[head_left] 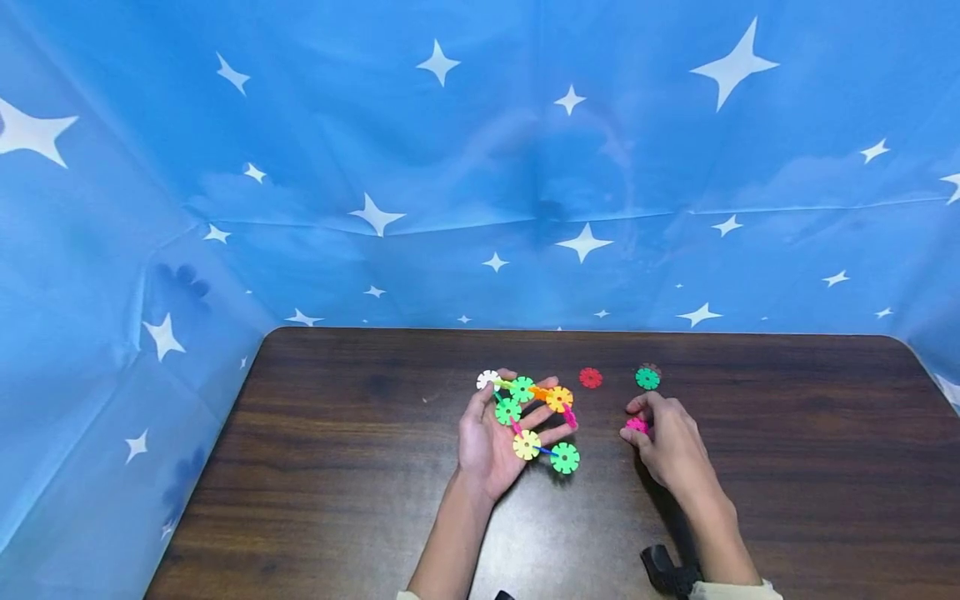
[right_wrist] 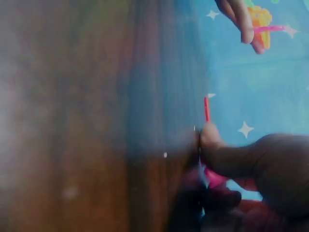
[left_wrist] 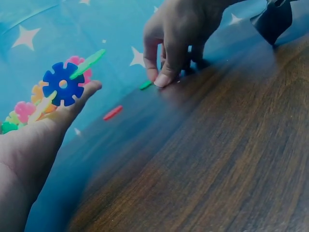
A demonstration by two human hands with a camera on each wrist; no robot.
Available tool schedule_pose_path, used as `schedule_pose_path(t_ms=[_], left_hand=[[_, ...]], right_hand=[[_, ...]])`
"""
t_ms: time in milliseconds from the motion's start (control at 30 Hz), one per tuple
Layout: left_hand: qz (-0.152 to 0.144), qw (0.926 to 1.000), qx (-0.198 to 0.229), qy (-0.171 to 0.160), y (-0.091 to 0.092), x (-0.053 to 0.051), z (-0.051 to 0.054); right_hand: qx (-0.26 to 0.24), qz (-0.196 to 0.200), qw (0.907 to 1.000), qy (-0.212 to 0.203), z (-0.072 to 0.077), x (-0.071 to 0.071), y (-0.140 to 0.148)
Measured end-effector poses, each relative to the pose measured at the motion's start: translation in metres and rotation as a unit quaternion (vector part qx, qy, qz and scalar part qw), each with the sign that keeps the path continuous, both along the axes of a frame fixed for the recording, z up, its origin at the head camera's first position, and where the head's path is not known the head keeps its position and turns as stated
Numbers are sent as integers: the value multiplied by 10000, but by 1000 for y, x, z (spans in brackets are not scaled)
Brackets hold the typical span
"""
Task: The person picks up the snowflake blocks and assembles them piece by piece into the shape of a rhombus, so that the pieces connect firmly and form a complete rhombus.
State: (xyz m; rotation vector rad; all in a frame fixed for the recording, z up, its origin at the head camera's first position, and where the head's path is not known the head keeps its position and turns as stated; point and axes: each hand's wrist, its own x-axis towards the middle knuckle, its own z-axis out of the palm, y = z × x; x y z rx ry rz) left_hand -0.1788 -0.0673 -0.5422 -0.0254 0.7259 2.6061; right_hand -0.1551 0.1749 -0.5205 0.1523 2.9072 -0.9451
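My left hand [head_left: 486, 450] is palm up with its fingers extended, carrying a chain of notched plastic interlocking discs. A white disc [head_left: 488, 380] sits near the thumb, an orange disc [head_left: 559, 399] over the fingers, and a yellow disc [head_left: 527, 445] joins through a blue disc [left_wrist: 63, 84] to a green disc [head_left: 565, 457]. On the right, my right hand [head_left: 675, 446] pinches a pink disc [head_left: 637, 425] between thumb and fingers, low at the tabletop. In the right wrist view that disc is blurred and partly hidden by the fingers.
A loose red disc [head_left: 590, 378] lies on the dark wooden table [head_left: 337, 467] between the hands. Farther right is a green disc [head_left: 647, 378], with a reddish edge showing behind it. A blue star-patterned cloth [head_left: 480, 167] hangs behind and to the sides.
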Motion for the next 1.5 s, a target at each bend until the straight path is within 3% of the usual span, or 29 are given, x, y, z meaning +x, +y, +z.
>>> schedule_pose_path(t_ms=[133,233,300,433,467,600,767,967,1333,1500], left_hand=[[-68,10000,-1,20,1,0,-1],[-86,10000,-9,4,1,1,-1],[-94,10000,-28,3,2,1,-1],[-88,9999,-91,-19,3,1,-1],[-80,9999,-104,-18,3,0,-1],[-88,9998,-169,-54,3,0,0],[-93,9998,-147,-59,3,1,1],[-114,9999,-100,-42,2,1,0],[-298,9986,-433,82,6,1,0],[-268,9987,-421,93,7,2,0]], right_hand=[[-269,-9,9991,-327,-2,5,0],[-1336,232,9896,-475,-7,11,1],[-2341,520,9686,-650,-11,14,2],[-4063,894,9037,-1013,-18,18,0],[-4316,903,8920,-998,-19,18,-1],[-5010,933,8567,-797,-21,19,-4],[-5455,1028,8283,-762,-20,19,-8],[-5570,967,8221,-674,-23,18,-11],[-5486,515,8331,-494,-26,18,-16],[-5509,386,8327,-405,-27,19,-19]])
